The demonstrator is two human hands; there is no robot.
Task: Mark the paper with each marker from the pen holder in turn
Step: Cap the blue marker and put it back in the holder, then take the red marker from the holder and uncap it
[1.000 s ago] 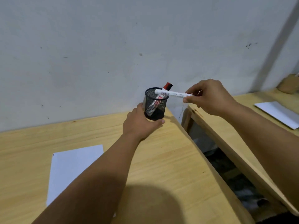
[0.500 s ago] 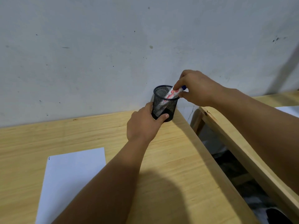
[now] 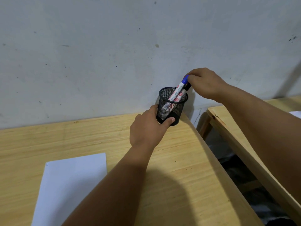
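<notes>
A black mesh pen holder [image 3: 169, 101] stands on the wooden table near the wall. My left hand [image 3: 146, 129] grips its lower part. Two white markers lean in it towards the right rim: a blue-capped marker [image 3: 184, 80] and a black-capped marker [image 3: 187, 86]. My right hand [image 3: 205, 84] is above the holder's right rim, its fingertips pinched on the top of the blue-capped marker, and the black cap lies against my thumb. A white paper [image 3: 68, 185] lies at the lower left with a small blue mark [image 3: 46, 164] at its top left corner.
A grey wall rises directly behind the holder. A second wooden table [image 3: 228, 128] stands to the right across a narrow gap, with a white sheet [image 3: 295, 113] at its far edge. The floor shows in the gap.
My right hand brought a white marker held sideways over the holder, tipped it in, and now sits higher at the marker tops. The view has shifted; my left hand kept its grip on the holder.
</notes>
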